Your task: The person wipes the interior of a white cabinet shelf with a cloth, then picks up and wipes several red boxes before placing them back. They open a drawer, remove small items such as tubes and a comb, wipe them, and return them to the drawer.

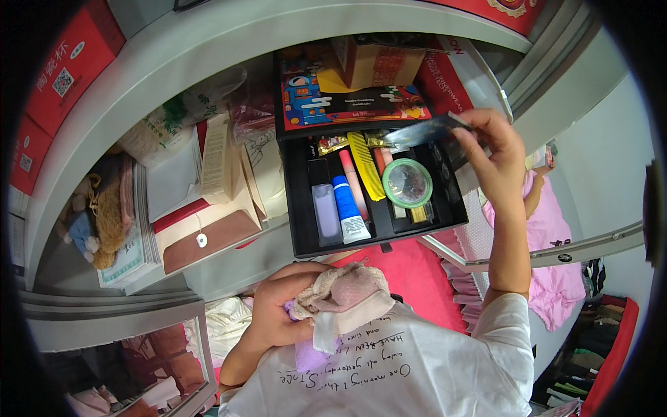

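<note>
My left hand (276, 307) is closed around a bunched beige and pinkish cloth (354, 294) and a purple cloth (312, 352), held in front of my white shirt. Between the thumb and fingers of my right hand (492, 151) is a thin, dark flat item (422, 131), blurred, over the right side of a black drawer box (302, 249). Inside the box lie a yellow comb (365, 167), a blue and white tube (349, 208), a lavender bottle (327, 213) and a pink tube (353, 182). A round container with a green rim (408, 183) rests at their right.
Behind the box, a cardboard box (385, 65) stands on a colourful printed sheet (307, 107). Folders (211, 242), papers (174, 182) and a plush toy (107, 224) fill the shelf at left. An open cabinet door (589, 247) juts out at right. Pink bedding (552, 260) lies beyond.
</note>
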Demonstrator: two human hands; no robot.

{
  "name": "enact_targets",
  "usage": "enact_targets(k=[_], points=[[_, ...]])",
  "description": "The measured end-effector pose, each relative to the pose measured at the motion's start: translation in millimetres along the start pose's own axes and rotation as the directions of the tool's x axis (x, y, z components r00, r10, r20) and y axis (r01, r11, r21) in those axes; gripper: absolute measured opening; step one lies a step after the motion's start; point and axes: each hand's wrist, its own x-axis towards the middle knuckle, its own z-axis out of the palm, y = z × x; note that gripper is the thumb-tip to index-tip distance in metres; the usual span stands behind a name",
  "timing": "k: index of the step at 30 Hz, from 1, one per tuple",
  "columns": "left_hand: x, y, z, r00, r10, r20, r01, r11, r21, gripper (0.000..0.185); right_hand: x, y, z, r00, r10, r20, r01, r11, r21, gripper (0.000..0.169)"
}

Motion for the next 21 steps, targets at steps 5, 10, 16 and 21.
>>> enact_targets(k=[5, 10, 16, 21], points=[[0.4, 0.0, 0.2, 1.000, -0.010, 0.003, 0.010, 1.000, -0.003, 0.062, -9.3, -17.3, 2.2, 0.954, -0.251, 0.164, 0.278, 0.946, -0.169, 0.018], [1.5, -1.1, 0.9, 1.000, -0.014, 0.013, 0.015, 1.000, -0.025, 0.060, -18.3, -13.8, -0.4, 0.913, -0.290, 0.287, 0.362, 0.901, -0.241, 0.023], [1.5, 1.7, 1.0, 1.000, -0.024, 0.003, 0.024, 0.999, -0.022, 0.058, -46.0, -28.7, -18.1, 0.977, -0.105, 0.187, 0.187, 0.844, -0.502, 0.042], [4.7, 1.1, 1.0, 1.000, -0.010, 0.023, 0.010, 1.000, -0.014, 0.059, -65.3, -36.6, -10.8, 0.990, 0.087, 0.111, -0.005, 0.807, -0.591, 0.050]])
